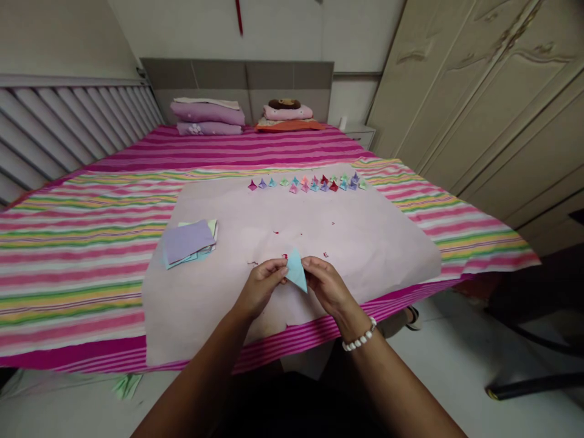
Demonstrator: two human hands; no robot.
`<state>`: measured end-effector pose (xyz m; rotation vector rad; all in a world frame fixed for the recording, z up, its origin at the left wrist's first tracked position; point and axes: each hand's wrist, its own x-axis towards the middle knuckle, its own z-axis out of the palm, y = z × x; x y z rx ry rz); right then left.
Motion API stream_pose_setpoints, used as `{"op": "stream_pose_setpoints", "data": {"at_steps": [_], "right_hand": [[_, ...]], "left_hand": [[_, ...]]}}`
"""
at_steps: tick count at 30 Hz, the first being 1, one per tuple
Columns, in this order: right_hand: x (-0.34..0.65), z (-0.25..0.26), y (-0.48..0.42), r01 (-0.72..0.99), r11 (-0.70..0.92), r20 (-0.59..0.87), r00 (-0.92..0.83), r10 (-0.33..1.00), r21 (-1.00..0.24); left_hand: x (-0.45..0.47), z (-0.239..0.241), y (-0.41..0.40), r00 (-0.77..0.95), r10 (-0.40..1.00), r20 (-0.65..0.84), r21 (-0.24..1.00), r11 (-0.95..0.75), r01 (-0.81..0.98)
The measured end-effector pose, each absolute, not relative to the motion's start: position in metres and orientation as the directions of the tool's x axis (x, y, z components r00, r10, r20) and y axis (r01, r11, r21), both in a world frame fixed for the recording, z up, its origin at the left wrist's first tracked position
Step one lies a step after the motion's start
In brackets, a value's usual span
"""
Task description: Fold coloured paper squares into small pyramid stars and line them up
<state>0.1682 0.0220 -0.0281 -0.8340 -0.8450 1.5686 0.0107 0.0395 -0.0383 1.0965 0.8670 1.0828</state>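
Observation:
A light blue piece of folded paper is held up above the front part of a large pale sheet. My left hand pinches its left side between thumb and fingers. On the other side my right hand, with a white bead bracelet at the wrist, closes on the paper's right edge. The paper has a pointed top and a pointed lower corner. Small dark red scraps lie on the sheet just beyond the hands.
A stack of coloured paper squares lies at the sheet's left. Several small folded paper pieces stand in rows along its far edge. Striped cloth covers the bed beneath. Folded bedding sits by the headboard; a wardrobe stands right.

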Motion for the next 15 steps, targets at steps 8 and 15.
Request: {"op": "stream_pose_setpoints", "data": {"at_steps": [8, 15], "right_hand": [[0.1704, -0.0296, 0.0227, -0.457, -0.159, -0.123, -0.109, 0.986, -0.875], [0.1670, -0.0290, 0.0223, -0.338, -0.102, -0.073, -0.096, 0.993, -0.936]], "left_hand": [[0.0085, -0.0429, 0.0425, 0.210, 0.978, -0.009, 0.979, 0.051, -0.197], [0.0101, -0.0376, 0.0420, 0.208, 0.978, 0.008, 0.996, 0.011, -0.092]]}}
